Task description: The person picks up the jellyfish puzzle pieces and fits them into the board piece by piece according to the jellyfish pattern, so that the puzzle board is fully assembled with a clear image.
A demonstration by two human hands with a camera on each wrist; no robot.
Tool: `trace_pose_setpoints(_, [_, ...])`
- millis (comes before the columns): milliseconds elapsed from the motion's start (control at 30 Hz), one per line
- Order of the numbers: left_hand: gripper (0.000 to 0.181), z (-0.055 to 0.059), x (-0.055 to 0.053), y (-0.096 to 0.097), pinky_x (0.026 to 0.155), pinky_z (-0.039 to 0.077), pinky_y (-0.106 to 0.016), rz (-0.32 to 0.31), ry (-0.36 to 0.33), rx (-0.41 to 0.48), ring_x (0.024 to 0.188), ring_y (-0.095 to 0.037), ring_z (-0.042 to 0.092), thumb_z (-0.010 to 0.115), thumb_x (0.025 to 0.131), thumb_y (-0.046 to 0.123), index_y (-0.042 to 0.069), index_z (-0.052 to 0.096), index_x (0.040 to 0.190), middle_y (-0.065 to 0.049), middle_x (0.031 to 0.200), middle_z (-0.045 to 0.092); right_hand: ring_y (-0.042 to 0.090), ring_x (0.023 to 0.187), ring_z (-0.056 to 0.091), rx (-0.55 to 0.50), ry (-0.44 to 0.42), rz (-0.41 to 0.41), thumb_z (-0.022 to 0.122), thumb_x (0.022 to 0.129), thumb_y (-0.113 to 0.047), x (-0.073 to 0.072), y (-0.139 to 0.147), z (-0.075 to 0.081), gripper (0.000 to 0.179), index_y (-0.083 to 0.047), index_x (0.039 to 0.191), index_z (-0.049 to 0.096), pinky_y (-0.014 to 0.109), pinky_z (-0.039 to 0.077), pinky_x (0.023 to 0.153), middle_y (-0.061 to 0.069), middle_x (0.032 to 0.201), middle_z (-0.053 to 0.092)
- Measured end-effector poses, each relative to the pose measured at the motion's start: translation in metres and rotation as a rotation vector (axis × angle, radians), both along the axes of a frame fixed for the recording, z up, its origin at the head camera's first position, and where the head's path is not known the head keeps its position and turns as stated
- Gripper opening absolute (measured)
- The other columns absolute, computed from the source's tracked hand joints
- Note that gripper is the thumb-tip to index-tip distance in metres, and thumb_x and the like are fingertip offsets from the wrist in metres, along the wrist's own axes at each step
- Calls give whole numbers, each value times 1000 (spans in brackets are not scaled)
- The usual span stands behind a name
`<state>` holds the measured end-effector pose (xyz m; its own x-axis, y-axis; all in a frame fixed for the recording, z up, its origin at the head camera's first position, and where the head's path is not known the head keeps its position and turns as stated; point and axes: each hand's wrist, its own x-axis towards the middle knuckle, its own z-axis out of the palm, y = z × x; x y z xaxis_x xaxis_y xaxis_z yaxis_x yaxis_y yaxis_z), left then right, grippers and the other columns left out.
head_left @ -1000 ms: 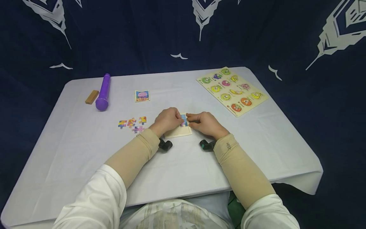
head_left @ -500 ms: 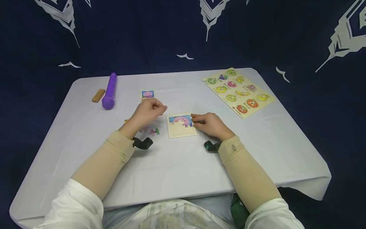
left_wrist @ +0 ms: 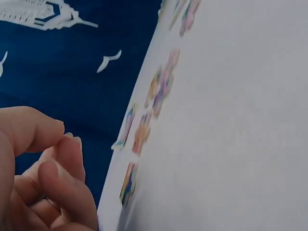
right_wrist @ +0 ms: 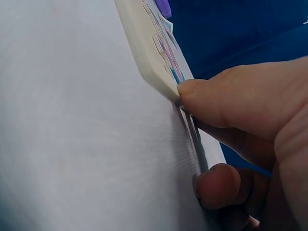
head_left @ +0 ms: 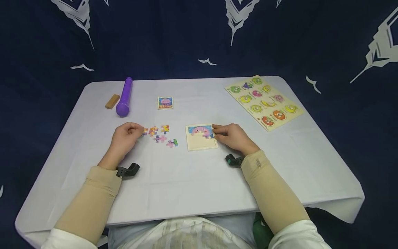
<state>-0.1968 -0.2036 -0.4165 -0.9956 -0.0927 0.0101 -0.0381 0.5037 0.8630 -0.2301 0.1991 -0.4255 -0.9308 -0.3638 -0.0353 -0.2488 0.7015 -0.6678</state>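
A pale square jigsaw board (head_left: 202, 144) lies mid-table, its upper part filled with pink and blue pieces. My right hand (head_left: 231, 136) holds it at the right edge, the thumb (right_wrist: 195, 91) on the rim by the corner. To the left lie several loose jigsaw pieces (head_left: 160, 138), pink, yellow and multicoloured. Beside the leftmost of these is my left hand (head_left: 125, 138), its fingertips right at that piece in the head view. The left wrist view shows loosely bent fingers (left_wrist: 70, 190) with nothing between them.
A small picture card (head_left: 165, 102) lies behind the pieces. Towards the back left are a purple microphone-shaped object (head_left: 125, 97) and a wooden block (head_left: 112, 101). A fruit puzzle board (head_left: 263, 103) sits at the back right. A dark patterned curtain (head_left: 174, 38) hangs behind the table.
My left hand has moved from the jigsaw board left to the loose pieces, uncovering the board's pink picture. The right hand has stayed at the board's right edge.
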Motion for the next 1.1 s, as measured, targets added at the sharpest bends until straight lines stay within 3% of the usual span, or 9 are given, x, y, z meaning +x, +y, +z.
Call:
trace_pose_setpoints(233, [21,-9,0,11,60,45,-26,-157,75,-178,72,-18,55,69,99,24,10,73,114,-8,98,69,23,144,47,-3,-5,5,70,99,-24,0,-2,0,34,-11,129,71,45,37,118,-3,148,59])
trace_pose_setpoints(333, [22,-9,0,14,62,45,-27,-193,71,-190,73,-20,56,72,97,23,12,74,115,-8,102,72,23,144,48,-2,3,-2,70,98,-25,0,0,0,34,-11,129,72,45,37,119,-3,147,59])
trace_pose_setpoints(667, [30,-12,2,13,86,44,-39,-259,8,-309,97,-25,60,76,94,29,13,74,120,-7,108,70,26,143,48,-4,-5,-6,72,98,-23,3,-2,1,33,-10,128,72,47,36,119,-2,147,59])
trace_pose_setpoints(1100, [27,-12,3,16,83,45,-38,-260,66,-345,94,-25,60,78,92,28,12,76,113,-7,106,69,24,143,49,-5,12,-10,72,98,-24,3,-2,2,33,-10,128,72,45,37,118,-2,146,59])
